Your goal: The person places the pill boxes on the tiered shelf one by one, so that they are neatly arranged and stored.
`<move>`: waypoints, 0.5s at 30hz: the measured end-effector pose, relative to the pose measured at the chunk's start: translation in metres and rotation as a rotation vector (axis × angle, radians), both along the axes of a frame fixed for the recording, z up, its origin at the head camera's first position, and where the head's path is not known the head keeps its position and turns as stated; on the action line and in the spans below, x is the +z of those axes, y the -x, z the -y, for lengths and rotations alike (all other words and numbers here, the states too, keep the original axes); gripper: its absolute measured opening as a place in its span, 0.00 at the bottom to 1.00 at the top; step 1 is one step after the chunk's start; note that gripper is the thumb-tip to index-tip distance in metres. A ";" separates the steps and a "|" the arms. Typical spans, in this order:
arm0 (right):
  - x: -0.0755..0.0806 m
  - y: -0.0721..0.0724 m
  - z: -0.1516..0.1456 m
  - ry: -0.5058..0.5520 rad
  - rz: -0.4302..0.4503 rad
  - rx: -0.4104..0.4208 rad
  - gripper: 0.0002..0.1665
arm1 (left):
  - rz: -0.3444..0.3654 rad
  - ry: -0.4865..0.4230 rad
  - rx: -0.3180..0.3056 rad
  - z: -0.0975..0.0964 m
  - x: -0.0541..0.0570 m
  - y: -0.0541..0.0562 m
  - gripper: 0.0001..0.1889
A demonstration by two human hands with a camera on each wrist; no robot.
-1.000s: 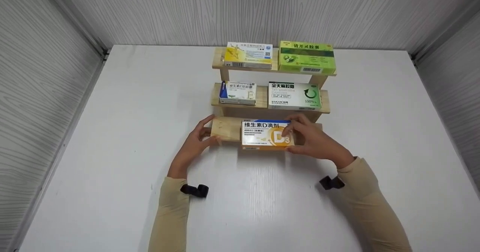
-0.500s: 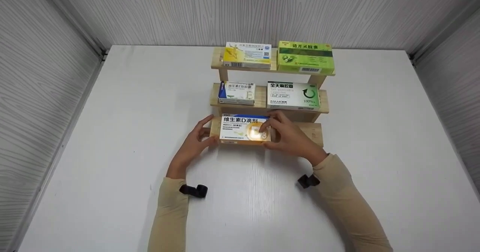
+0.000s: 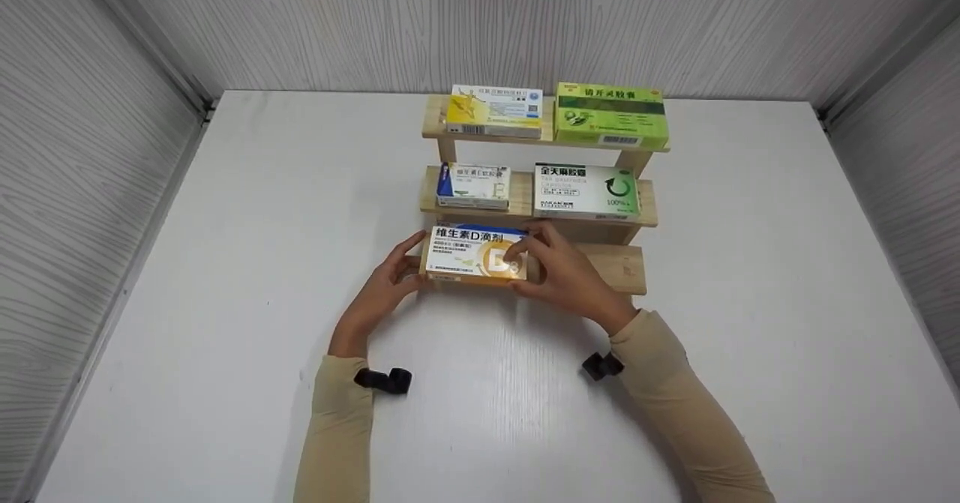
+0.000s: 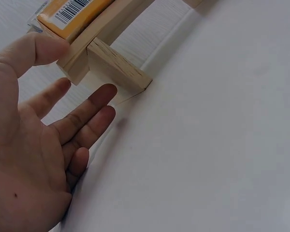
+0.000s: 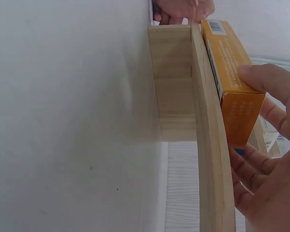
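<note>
A white and orange medicine box point(image 3: 469, 254) with a vitamin D label lies on the left end of the bottom tier of a three-tier wooden rack point(image 3: 622, 267). My right hand point(image 3: 574, 279) grips the box's right end, thumb on its orange front side and fingers over the top and behind. The right wrist view shows the box point(image 5: 237, 72) sitting against the shelf board. My left hand point(image 3: 379, 293) holds the left end of the bottom tier between thumb and index finger. In the left wrist view its thumb touches the board's corner close to the box point(image 4: 79, 17); the other fingers extend below.
On the middle tier stand a white and blue box point(image 3: 474, 187) and a white and green box point(image 3: 585, 190). The top tier bears a yellow and white box point(image 3: 495, 109) and a green box point(image 3: 611, 113). The white table point(image 3: 480, 428) meets grey wood-patterned walls point(image 3: 480, 23).
My right hand has moved the vitamin D box leftward along the bottom tier to its left end, baring the right part. My left hand has stayed at the tier's end.
</note>
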State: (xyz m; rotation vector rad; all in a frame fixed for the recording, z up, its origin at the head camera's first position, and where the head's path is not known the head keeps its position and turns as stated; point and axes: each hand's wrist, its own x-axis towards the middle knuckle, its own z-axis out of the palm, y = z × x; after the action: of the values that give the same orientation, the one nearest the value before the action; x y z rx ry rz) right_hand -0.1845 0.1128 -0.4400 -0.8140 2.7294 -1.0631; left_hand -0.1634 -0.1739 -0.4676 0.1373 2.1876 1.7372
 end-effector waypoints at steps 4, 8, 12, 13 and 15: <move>0.000 -0.001 0.001 -0.008 -0.004 -0.012 0.18 | 0.011 -0.004 0.008 0.003 -0.010 0.004 0.38; 0.000 -0.002 0.001 -0.009 -0.010 -0.012 0.19 | 0.012 -0.033 0.020 0.007 -0.028 0.011 0.38; 0.000 -0.004 -0.003 0.001 -0.022 -0.011 0.20 | 0.007 -0.060 0.017 0.009 -0.033 0.013 0.37; 0.001 -0.004 -0.005 0.009 -0.023 -0.010 0.21 | 0.004 -0.066 0.015 0.011 -0.033 0.013 0.37; 0.002 -0.006 -0.012 0.031 -0.017 -0.012 0.20 | -0.008 -0.079 0.022 0.014 -0.033 0.012 0.35</move>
State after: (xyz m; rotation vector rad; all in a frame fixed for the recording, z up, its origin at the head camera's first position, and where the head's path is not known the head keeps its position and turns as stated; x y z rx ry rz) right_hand -0.1788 0.1243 -0.4379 -0.8162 2.7416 -1.1081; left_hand -0.1754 -0.1875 -0.5004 0.1401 2.1345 1.8397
